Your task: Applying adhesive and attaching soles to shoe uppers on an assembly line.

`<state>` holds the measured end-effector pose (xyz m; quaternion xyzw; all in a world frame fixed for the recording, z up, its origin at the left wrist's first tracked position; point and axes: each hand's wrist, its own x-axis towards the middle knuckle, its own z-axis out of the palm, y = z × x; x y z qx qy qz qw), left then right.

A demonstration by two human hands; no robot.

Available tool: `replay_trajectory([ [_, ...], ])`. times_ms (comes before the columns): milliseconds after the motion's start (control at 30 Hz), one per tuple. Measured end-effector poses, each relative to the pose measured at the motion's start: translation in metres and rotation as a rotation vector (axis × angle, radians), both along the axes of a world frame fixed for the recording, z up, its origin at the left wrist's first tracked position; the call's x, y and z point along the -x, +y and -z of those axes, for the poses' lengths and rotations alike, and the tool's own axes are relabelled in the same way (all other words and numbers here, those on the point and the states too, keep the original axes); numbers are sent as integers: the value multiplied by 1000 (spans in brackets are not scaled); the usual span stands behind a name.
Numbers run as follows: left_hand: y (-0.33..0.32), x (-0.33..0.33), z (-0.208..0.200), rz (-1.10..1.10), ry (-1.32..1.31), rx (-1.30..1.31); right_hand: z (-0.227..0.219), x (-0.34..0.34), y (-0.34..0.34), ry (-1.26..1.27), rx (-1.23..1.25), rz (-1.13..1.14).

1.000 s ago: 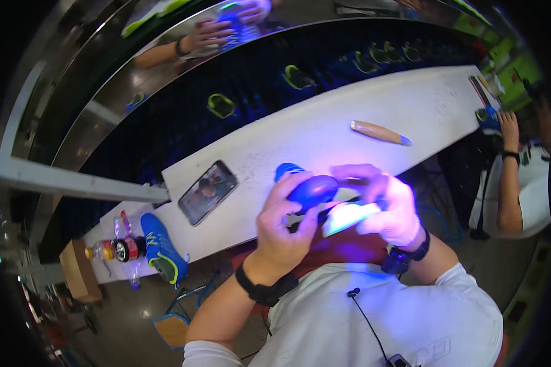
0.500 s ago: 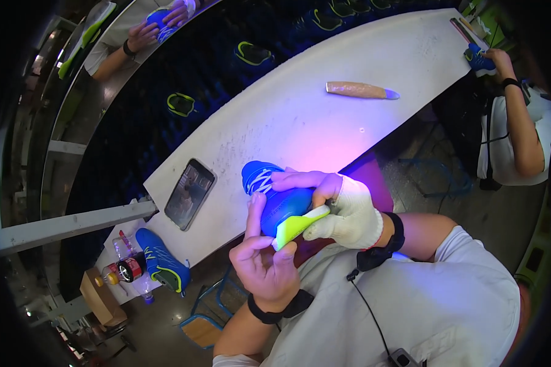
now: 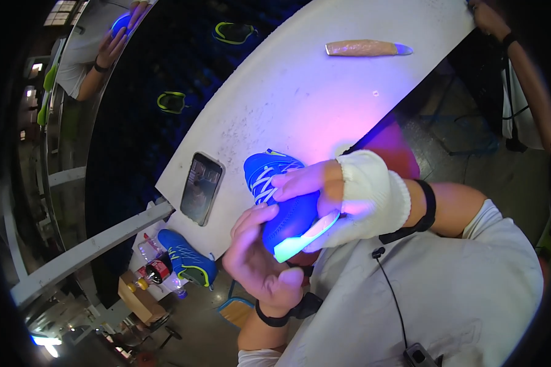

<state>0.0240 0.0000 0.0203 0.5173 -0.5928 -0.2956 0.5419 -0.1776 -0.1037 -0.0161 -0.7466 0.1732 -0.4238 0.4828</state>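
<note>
A blue sneaker (image 3: 291,217) with white laces is held over the table's near edge, its toe toward me. Along its toe side runs a lime-yellow and white sole (image 3: 292,246), its tip glowing greenish in the blue light. My right hand (image 3: 355,196), in a white glove with bare fingers, grips the shoe from the right with its fingers over the upper. My left hand (image 3: 260,260) curves beside the toe, thumb spread away from the fingers; the fingertips are at the shoe's left side. Whether the sole is fixed to the upper cannot be told.
On the white table (image 3: 275,110) lie a phone (image 3: 202,188) and a tan-wrapped, blade-like tool (image 3: 367,48). A blue shoe (image 3: 187,257) and a bottle (image 3: 157,270) sit beyond a metal bar (image 3: 92,244). Dark shoes (image 3: 234,33) stand far left. A co-worker's arm (image 3: 520,79) is at right.
My left thumb and fingers have parted from their pinch at the sole's tip. The right hand still grips the shoe, which is turned slightly. The view has shifted.
</note>
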Motion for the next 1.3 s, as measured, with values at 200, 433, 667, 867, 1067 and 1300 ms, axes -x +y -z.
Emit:
replay_trajectory([
  [200,-1,-4,-8,-57,-113,-93,33,-29,-2,-83,174,221],
  [433,-6,-42,-33,6,-14,-230,44,-31,-11,85,398,118],
  [667,22,-78,1,50,-137,-211,52,-56,-21,-47,414,172],
  [867,32,-83,-14,-128,-9,-585,71,-84,5,64,429,139],
  [1067,22,-78,2,-223,-194,-901,78,-93,17,97,581,151],
  [1300,17,-102,-30,107,-255,-640,74,-65,19,119,317,130],
])
